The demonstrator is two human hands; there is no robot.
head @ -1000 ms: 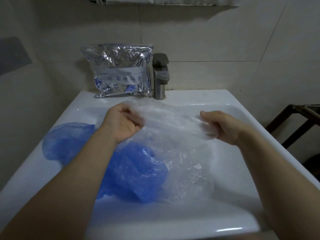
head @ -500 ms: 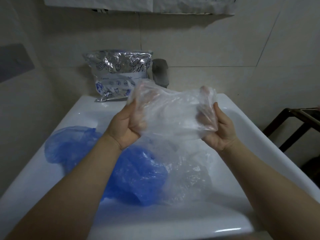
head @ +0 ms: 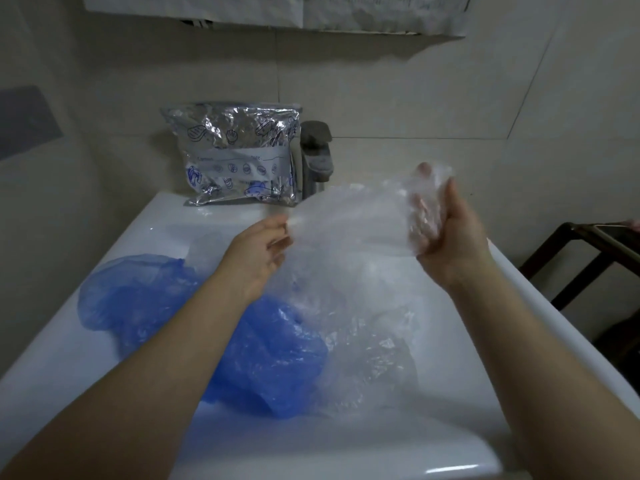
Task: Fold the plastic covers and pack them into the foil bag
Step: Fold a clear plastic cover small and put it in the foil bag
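Centrally, two bare forearms are reaching up from the bottom corners of the frame over a white sink (head: 346, 455). Both hands are holding one clear plastic cover (head: 349, 220) stretched between them in mid-frame, above the basin. Its long axis is running roughly left to right, rising toward the right. The left hand (head: 258, 252) is pinching the cover's left end between curled fingers. The right hand (head: 446, 237), palm turned toward the camera, is gripping the bunched right end; its fingertips are showing blurred through the film, so their exact placing is hard to make out. Where this cover ends below is unclear, as more clear plastic (head: 367, 355) is lying crumpled in the basin under it. Blue plastic covers (head: 270, 362) are lying in the basin at lower left, partly hidden by the left forearm. The foil bag (head: 239, 154) is standing upright at the back rim of the sink, upper centre-left, leaning against the tiled wall, just beside a metal tap (head: 315, 150). A dark wooden frame (head: 585, 261) is being cut off at the right edge.
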